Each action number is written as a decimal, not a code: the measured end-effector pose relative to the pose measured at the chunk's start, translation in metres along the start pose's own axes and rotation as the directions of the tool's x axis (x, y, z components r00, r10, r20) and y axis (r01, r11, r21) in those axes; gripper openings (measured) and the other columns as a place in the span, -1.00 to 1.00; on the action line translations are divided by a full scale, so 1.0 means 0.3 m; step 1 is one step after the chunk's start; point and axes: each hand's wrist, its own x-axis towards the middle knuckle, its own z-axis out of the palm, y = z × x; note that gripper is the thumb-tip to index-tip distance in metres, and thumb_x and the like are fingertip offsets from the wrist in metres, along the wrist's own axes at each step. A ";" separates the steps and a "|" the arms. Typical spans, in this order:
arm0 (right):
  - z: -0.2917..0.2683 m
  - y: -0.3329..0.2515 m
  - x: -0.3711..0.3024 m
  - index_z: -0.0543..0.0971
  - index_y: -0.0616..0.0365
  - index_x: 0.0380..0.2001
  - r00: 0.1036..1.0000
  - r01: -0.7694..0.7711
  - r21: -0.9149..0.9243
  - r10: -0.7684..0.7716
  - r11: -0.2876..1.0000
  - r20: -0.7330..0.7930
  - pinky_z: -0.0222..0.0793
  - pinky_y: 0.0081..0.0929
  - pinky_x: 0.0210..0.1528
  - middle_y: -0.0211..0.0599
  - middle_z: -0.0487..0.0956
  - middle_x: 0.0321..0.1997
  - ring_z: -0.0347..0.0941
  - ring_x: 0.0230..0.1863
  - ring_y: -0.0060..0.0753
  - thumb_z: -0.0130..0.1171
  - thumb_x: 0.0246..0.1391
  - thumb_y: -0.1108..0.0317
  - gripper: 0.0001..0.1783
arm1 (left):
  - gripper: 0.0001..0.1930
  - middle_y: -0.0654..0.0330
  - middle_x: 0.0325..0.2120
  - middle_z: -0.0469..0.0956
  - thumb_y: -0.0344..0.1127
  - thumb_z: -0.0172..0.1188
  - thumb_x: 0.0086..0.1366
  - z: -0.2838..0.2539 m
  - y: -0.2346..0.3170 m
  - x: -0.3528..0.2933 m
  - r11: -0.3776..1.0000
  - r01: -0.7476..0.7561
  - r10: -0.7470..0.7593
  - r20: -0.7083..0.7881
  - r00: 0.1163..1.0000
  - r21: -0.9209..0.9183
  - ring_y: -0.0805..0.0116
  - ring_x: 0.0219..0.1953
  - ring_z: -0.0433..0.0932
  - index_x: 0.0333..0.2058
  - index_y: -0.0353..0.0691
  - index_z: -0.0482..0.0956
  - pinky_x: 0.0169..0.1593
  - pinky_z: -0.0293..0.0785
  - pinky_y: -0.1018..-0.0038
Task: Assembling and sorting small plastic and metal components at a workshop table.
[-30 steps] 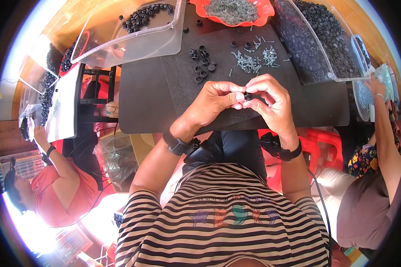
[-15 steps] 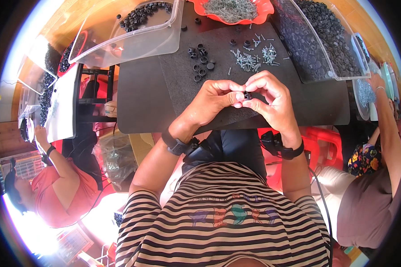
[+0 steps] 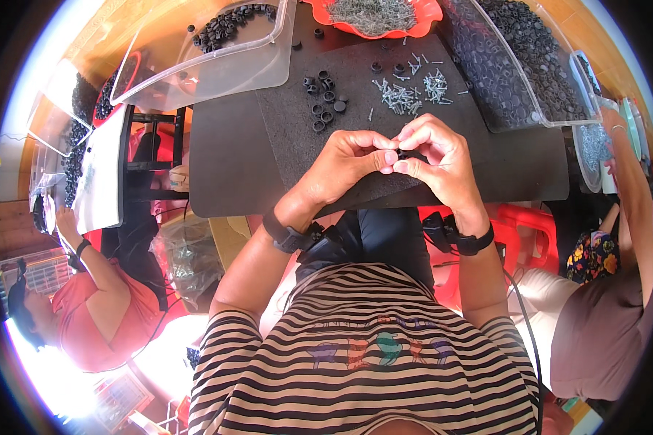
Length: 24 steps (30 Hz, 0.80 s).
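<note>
Above the near part of the dark table, my left hand [image 3: 357, 159] and my right hand [image 3: 440, 156] meet fingertip to fingertip. Both are closed in a pinch on one small black plastic part [image 3: 403, 154], mostly covered by the fingers. Beyond the left hand lies a loose group of black ring-shaped caps [image 3: 329, 96]. Past the right hand are piles of silver screws [image 3: 399, 99], with a few black caps beside them.
A clear bin [image 3: 268, 69] with black caps stands at the far left, another bin [image 3: 533, 109] full of them at the far right. Between them is a red bowl [image 3: 429, 16] of screws. One person [image 3: 109, 312] sits at the left, another [image 3: 602, 326] at the right.
My hands stay nearly in place, with the black part turned slightly and more covered by the fingers. The person at the right has shifted an arm a little.
</note>
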 end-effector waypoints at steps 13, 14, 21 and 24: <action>0.000 0.006 -0.015 0.51 0.31 -0.39 0.997 -0.073 0.115 0.073 0.991 0.007 0.53 -0.49 -0.11 -0.27 0.48 -0.22 0.50 -0.19 -0.48 0.31 -0.14 0.71 -0.78 | -0.86 0.33 -0.46 0.57 -0.37 0.20 0.30 0.000 -0.008 -0.003 0.999 -0.045 0.044 0.029 0.999 0.026 0.62 -0.38 0.47 -0.28 -0.34 0.61 -0.23 0.42 0.62; 0.004 0.003 -0.018 0.52 0.31 -0.39 0.996 -0.091 0.116 0.093 0.989 -0.008 0.52 -0.50 -0.11 -0.28 0.48 -0.21 0.50 -0.19 -0.48 0.32 -0.15 0.70 -0.77 | -0.86 0.33 -0.46 0.57 -0.37 0.20 0.30 0.001 -0.007 -0.004 0.999 -0.044 0.043 0.030 0.999 0.026 0.62 -0.38 0.47 -0.28 -0.34 0.61 -0.23 0.42 0.62; 0.014 0.000 -0.028 0.53 0.28 -0.38 0.992 -0.113 0.152 0.120 0.982 -0.039 0.50 -0.51 -0.08 -0.32 0.48 -0.23 0.50 -0.19 -0.51 0.34 -0.14 0.67 -0.77 | -0.85 0.32 -0.42 0.56 -0.42 0.20 0.29 0.004 0.010 -0.012 0.998 -0.008 0.006 0.040 0.999 0.057 0.62 -0.36 0.46 -0.23 -0.37 0.60 -0.21 0.43 0.61; 0.012 0.021 -0.033 0.53 0.27 -0.39 0.996 -0.067 0.148 0.075 0.987 -0.049 0.49 -0.51 -0.08 -0.32 0.48 -0.24 0.50 -0.19 -0.51 0.34 -0.14 0.66 -0.78 | -0.84 0.32 -0.42 0.56 -0.41 0.20 0.30 0.003 0.006 -0.007 0.999 -0.002 0.000 0.043 0.999 0.045 0.62 -0.34 0.46 -0.21 -0.37 0.60 -0.20 0.44 0.60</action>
